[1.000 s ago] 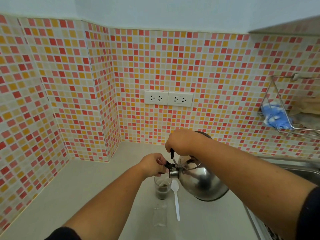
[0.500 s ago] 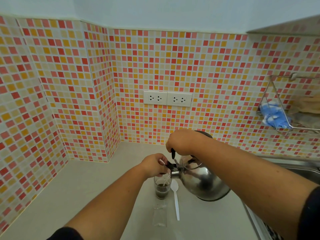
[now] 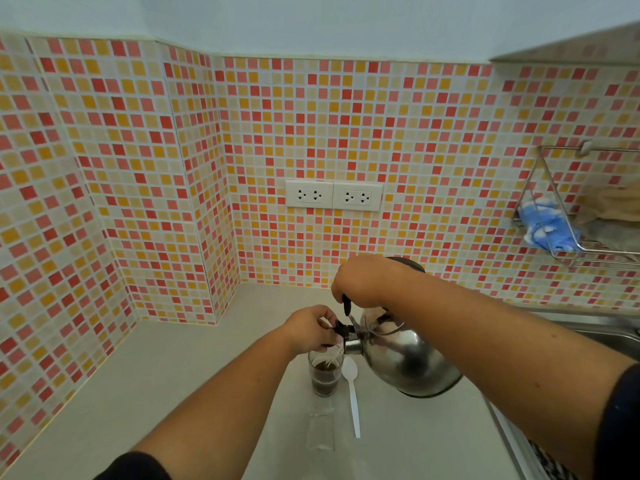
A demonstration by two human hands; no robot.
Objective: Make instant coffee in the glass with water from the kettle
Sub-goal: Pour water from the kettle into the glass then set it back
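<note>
We are closing our right hand (image 3: 360, 280) around the black handle and tilting the round shiny steel kettle (image 3: 408, 362), while our left hand (image 3: 310, 329) is pinching its black spout cap (image 3: 343, 330) open, so water is falling into the small clear glass (image 3: 323, 374) of dark coffee just below on the pale counter (image 3: 173, 375), beside the white plastic spoon (image 3: 352, 393).

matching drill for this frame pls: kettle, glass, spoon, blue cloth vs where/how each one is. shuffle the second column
Things:
1. kettle
2. glass
3. white plastic spoon
4. blue cloth

States:
A. lying flat on the counter, right of the glass
B. in the wire wall rack
C. tilted, spout over the glass, held by the right hand
D. upright on the counter, dark liquid inside

Pairs: 1-C, 2-D, 3-A, 4-B
</note>
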